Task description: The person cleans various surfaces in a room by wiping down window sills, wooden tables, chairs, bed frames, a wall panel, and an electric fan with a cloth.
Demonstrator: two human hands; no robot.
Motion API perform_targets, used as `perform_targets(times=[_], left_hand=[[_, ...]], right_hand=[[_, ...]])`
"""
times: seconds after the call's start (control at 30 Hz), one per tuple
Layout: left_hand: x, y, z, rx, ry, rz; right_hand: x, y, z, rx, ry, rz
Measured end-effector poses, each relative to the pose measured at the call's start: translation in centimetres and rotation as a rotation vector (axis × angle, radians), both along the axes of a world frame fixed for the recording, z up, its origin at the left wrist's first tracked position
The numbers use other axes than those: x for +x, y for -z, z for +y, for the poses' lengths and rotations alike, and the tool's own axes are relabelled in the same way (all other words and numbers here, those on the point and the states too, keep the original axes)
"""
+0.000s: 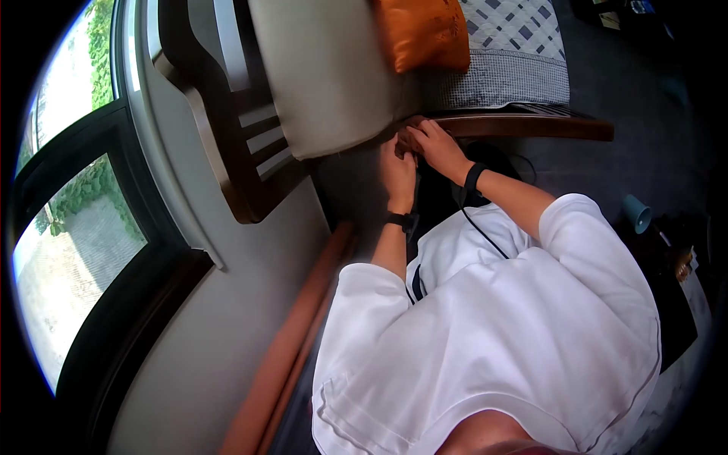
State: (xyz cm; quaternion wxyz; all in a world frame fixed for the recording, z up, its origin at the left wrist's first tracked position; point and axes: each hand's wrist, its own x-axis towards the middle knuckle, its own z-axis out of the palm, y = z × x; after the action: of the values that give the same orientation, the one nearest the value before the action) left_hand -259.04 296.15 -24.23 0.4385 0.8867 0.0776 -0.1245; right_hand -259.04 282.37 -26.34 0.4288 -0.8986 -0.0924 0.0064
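My left hand (397, 173) and my right hand (440, 150) are close together at the end of a dark wooden bench (531, 127). Both have their fingers curled around a small brown piece (407, 142), which I cannot tell apart from the bench's wood. The fingers hide most of it. A black band (475, 177) circles my right wrist, and another dark strap (402, 221) is on my left. From near the right wrist a thin black cord (485, 236) runs down over my white clothing.
On the bench are a beige cushion (326, 76), an orange pillow (422, 36) and a patterned cover (516, 76). Its slatted wooden side (216, 114) stands near the window (83, 212). Reddish-brown poles (292, 334) lie along the wall. A blue-green cup (637, 214) is at right.
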Motion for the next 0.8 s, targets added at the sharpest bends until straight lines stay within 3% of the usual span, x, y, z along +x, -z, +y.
perform_targets(times=[0.13, 0.27, 0.37, 0.57, 0.73, 0.8], left_hand=[[1.4, -1.2, 4.4, 0.153, -0.068, 0.222], [1.0, 3.5, 10.2, 0.195, 0.044, -0.139], [1.3, 3.5, 12.0, 0.252, 0.069, -0.215], [1.7, 1.1, 10.5, 0.258, 0.098, -0.214], [1.2, 1.6, 8.0, 0.248, 0.125, -0.262], [1.5, 0.9, 6.8, 0.33, 0.291, -0.231]], right_hand=[[1.1, 0.4, 5.2, 0.007, -0.014, 0.07], [2.2, 0.9, 9.8, -0.156, -0.006, -0.212], [2.3, 2.5, 12.6, -0.446, -0.108, -0.079], [2.0, 0.9, 11.4, -0.062, 0.077, -0.049], [0.8, -0.8, 8.0, -0.032, 0.112, 0.094], [0.4, -1.3, 6.6, -0.054, 0.144, 0.168]])
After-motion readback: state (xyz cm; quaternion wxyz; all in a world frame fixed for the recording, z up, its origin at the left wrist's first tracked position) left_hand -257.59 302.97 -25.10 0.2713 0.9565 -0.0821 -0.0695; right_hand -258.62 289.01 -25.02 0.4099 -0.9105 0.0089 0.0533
